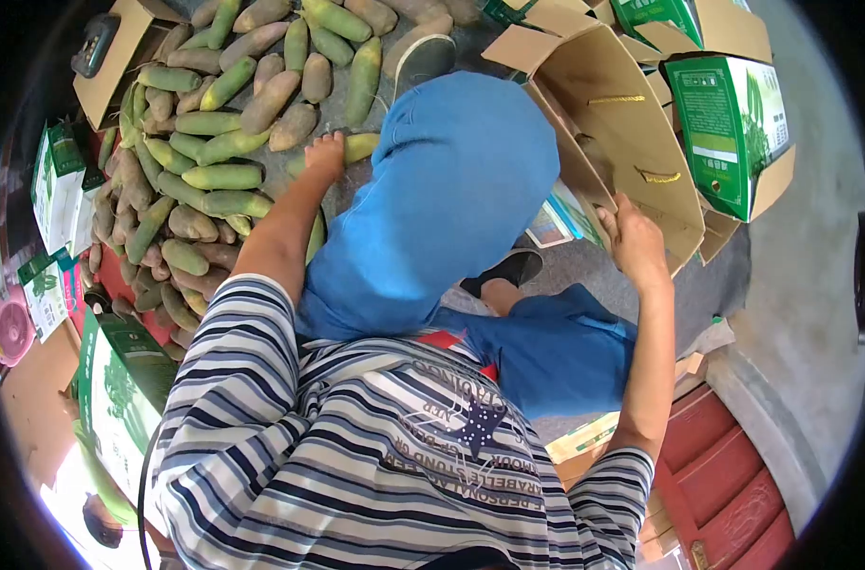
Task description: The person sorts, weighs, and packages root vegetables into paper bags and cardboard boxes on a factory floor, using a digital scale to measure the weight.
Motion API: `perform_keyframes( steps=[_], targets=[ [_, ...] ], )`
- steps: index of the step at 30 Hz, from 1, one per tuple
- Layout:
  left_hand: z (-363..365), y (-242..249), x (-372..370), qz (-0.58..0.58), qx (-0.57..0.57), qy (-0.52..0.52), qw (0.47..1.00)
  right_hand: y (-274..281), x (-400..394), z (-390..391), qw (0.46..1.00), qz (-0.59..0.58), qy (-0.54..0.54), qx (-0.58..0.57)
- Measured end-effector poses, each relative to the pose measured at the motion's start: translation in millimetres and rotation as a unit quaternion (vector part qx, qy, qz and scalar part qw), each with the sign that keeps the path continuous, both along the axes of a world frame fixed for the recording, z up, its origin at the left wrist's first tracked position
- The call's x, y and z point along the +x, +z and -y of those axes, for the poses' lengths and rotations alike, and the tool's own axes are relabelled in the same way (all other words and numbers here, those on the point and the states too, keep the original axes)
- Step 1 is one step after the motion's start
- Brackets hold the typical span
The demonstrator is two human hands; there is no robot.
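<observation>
My left hand (325, 155) reaches down beside my knee, its fingers closed on a green radish (361, 146) that lies on the grey floor cloth. Many green and brownish radishes (225, 177) are piled to the left of it. On the right, my right hand (636, 236) grips the near edge of an open cardboard box (655, 142) with yellow cord handles. A roundish brown item (592, 149) shows partly inside the box; its shape is hard to make out.
Green and white printed boxes stand at the upper right (727, 133) and at the left (119, 385). A brown carton (128, 57) is at the upper left. A pink basin (12, 328) and another person (109, 503) are at the left edge.
</observation>
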State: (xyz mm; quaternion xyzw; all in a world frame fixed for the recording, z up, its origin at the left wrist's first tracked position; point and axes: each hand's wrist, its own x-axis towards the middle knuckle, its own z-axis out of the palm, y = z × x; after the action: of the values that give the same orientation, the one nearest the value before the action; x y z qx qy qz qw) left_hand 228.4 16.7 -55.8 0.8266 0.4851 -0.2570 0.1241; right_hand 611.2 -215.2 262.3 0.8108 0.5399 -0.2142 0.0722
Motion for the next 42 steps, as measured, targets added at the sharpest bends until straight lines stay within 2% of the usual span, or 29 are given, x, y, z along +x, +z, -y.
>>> perform_keyframes(
  steps=[3, 4, 5, 8, 10, 12, 14, 15, 17, 18, 20, 22, 23, 24, 25, 26, 28, 31, 32, 34, 35, 36, 38, 40, 42],
  targets=[
    [0.8, 8.7, -1.4, 0.027, -0.024, 0.025, 0.999, 1.5, -2.0, 1.6, 1.0, -0.007, -0.005, -0.01],
    [3.7, 22.8, 0.1, 0.046, -0.037, 0.034, 0.998, 1.0, -0.2, 1.6, 1.0, -0.013, -0.004, 0.0],
    [9.1, 62.2, 14.7, 0.012, -0.017, 0.063, 0.998, 0.6, 2.2, 2.3, 1.0, -0.018, -0.006, 0.01],
    [-10.5, 21.8, -17.5, 0.097, -0.051, 0.217, 0.97, -4.6, 4.9, 6.1, 0.999, -0.006, 0.006, 0.031],
    [-21.8, 73.5, -3.0, 0.23, -0.002, 0.247, 0.941, -7.1, 8.3, 6.6, 1.0, -0.01, 0.0, 0.023],
    [-41.0, 92.9, 13.6, 0.428, 0.069, 0.232, 0.871, -6.3, 4.2, 5.1, 1.0, -0.007, -0.005, 0.007],
    [-57.8, 153.3, 58.0, 0.561, 0.069, 0.205, 0.799, -1.4, -0.6, 1.9, 1.0, 0.008, -0.012, -0.017],
    [-45.0, 221.4, 94.5, 0.601, 0.098, 0.167, 0.776, 0.1, -1.1, 1.3, 1.0, 0.018, -0.013, -0.021],
    [-33.4, 292.6, 140.3, 0.713, 0.035, 0.125, 0.689, 0.2, -6.3, 0.2, 0.999, 0.031, -0.011, -0.028],
    [-27.5, 314.6, 159.9, 0.761, 0.02, 0.065, 0.645, -0.7, -6.7, -0.5, 0.999, 0.037, -0.01, -0.022],
    [-8.7, 351.0, 194.1, 0.706, 0.021, 0.008, 0.708, -4.7, -3.0, -0.5, 0.999, 0.045, 0.0, -0.008],
    [11.4, 379.6, 238.3, 0.758, 0.134, -0.218, 0.6, -7.9, -2.1, -1.2, 0.998, 0.057, 0.01, -0.012],
    [22.2, 373.4, 252.7, 0.703, -0.016, -0.21, 0.679, -5.7, -2.6, -1.7, 0.998, 0.058, 0.011, -0.018],
    [27.2, 365.2, 276.2, 0.744, -0.044, -0.25, 0.618, -4.4, -3.4, -2.1, 0.998, 0.061, 0.01, -0.024],
    [30.6, 358.6, 287.2, 0.65, -0.008, -0.322, 0.688, -4.9, -4.0, -1.8, 0.997, 0.072, 0.026, -0.025],
    [35.3, 348.9, 295.0, 0.566, -0.054, -0.368, 0.736, -5.6, -4.7, 0.1, 0.995, 0.085, 0.039, -0.028],
    [41.9, 352.7, 287.0, 0.404, -0.086, -0.372, 0.831, -8.2, -3.6, 0.0, 0.995, 0.086, 0.047, -0.035],
    [17.4, 324.8, 254.8, 0.607, -0.047, -0.263, 0.749, -10.1, -3.1, 0.7, 0.997, 0.055, 0.029, -0.048],
    [7.2, 324.2, 234.9, 0.602, -0.02, -0.212, 0.77, -10.6, -2.8, 0.9, 0.997, 0.046, 0.026, -0.052],
    [-32.7, 263.2, 199.9, 0.629, 0.073, -0.158, 0.758, -9.4, -3.5, 0.0, 0.998, 0.035, 0.021, -0.044],
    [-44.4, 252.0, 172.8, 0.593, 0.109, -0.148, 0.784, -7.3, -3.6, -0.3, 0.999, 0.031, 0.019, -0.032],
    [-60.8, 216.4, 142.2, 0.551, 0.128, -0.084, 0.821, -5.3, -3.8, -0.2, 0.999, 0.027, 0.015, -0.022],
    [-92.0, 161.8, 79.3, 0.34, 0.161, 0.009, 0.927, -1.8, -4.2, -2.5, 0.999, 0.021, 0.013, -0.035],
    [-111.0, 130.4, 22.2, 0.242, 0.172, 0.072, 0.952, -0.4, -4.7, -2.4, 0.999, 0.025, 0.015, -0.037],
    [-122.6, 92.2, -25.8, 0.158, 0.177, 0.198, 0.951, 0.2, -5.5, -2.8, 0.999, 0.04, 0.021, -0.026]
  ],
)
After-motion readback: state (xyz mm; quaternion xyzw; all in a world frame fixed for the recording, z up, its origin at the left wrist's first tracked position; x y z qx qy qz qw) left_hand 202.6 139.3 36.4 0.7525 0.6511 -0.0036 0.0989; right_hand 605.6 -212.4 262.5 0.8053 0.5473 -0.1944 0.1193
